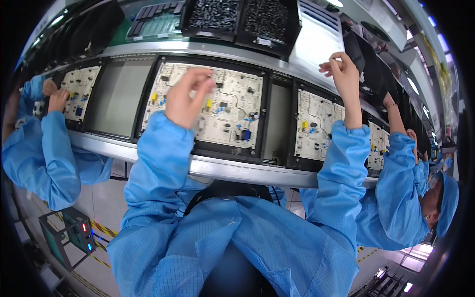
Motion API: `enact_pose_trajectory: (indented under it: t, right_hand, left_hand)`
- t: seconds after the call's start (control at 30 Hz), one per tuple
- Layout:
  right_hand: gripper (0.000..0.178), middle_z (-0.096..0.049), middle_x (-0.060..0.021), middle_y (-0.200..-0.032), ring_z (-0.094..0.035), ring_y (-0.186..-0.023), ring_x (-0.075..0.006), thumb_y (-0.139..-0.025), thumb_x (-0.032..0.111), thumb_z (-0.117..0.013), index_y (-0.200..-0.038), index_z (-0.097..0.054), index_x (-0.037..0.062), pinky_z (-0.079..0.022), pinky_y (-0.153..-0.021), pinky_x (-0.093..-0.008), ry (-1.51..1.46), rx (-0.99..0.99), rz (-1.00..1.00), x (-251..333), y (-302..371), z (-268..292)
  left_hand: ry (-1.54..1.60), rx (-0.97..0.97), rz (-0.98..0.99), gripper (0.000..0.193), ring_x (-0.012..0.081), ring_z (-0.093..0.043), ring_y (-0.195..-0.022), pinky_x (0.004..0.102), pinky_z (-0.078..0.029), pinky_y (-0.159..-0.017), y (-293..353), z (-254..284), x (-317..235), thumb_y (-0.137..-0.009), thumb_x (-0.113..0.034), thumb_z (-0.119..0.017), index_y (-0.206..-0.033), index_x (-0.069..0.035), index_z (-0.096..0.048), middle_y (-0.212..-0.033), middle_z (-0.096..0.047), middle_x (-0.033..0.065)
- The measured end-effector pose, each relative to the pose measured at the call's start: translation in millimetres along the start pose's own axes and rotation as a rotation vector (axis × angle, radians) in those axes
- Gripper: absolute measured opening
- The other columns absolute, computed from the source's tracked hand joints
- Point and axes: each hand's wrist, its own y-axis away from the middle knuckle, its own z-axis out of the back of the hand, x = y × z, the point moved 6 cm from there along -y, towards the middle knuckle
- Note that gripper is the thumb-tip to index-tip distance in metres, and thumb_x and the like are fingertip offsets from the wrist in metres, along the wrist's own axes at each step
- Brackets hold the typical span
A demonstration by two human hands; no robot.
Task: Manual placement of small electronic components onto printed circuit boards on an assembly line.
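A white circuit board [230, 106] in a black frame lies on the line in front of me, with yellow, blue and black parts on it. My left hand [187, 99] is over its left half, fingers curled toward the thumb in a pinch. What it holds, if anything, is too small and blurred to name. To the right, my right hand [344, 72] is raised beyond a second white circuit board [311, 123], near a white surface. Its thumb and forefinger are closed together at a tiny dark spot that I cannot make out.
Two black bins [269, 24] full of small dark parts stand behind the line. A green tray [156, 22] with dark strips sits left of them. A metal rail [237, 169] runs along the near edge. Co-workers in blue sleeves [59, 143] work at boards on both sides.
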Motion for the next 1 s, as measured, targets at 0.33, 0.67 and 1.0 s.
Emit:
enact_pose_trajectory:
  t: [0.33,0.67,1.0]
  right_hand:
    - [0.017,-0.064,-0.0116,-0.088,-0.062,-0.078,-0.0142,-0.088,0.004,-0.044,-0.099,-0.054,-0.003,-0.048,-0.067,-0.0228,-0.142,0.048,-0.081,-89,45,30]
    - [0.019,-0.064,-0.0097,-0.088,-0.06,-0.074,-0.0109,-0.087,0.003,-0.048,-0.104,-0.054,-0.002,-0.045,-0.064,-0.0205,-0.044,0.066,-0.076,-102,58,37]
    - [0.014,-0.06,-0.0037,-0.075,-0.055,-0.066,-0.0073,-0.085,0.005,-0.055,-0.097,-0.054,-0.0011,-0.044,-0.061,-0.0191,0.068,0.072,-0.075,-112,60,41]
  left_hand:
    - [-0.03,0.558,-0.274,0.019,0.0238,-0.059,-0.086,0.0302,-0.048,-0.073,49,-163,-50,-0.081,-0.009,-0.058,-0.1,-0.007,-0.057,-0.094,-0.06,0.0094]
    - [-0.042,0.658,-0.396,0.02,0.0276,-0.056,-0.092,0.0339,-0.045,-0.08,60,-210,-59,-0.081,-0.009,-0.055,-0.1,-0.008,-0.055,-0.097,-0.058,0.0102]
    - [-0.027,0.616,-0.366,0.018,0.0282,-0.056,-0.089,0.0355,-0.045,-0.079,76,-221,-73,-0.083,-0.007,-0.051,-0.101,-0.003,-0.049,-0.095,-0.056,0.0115]
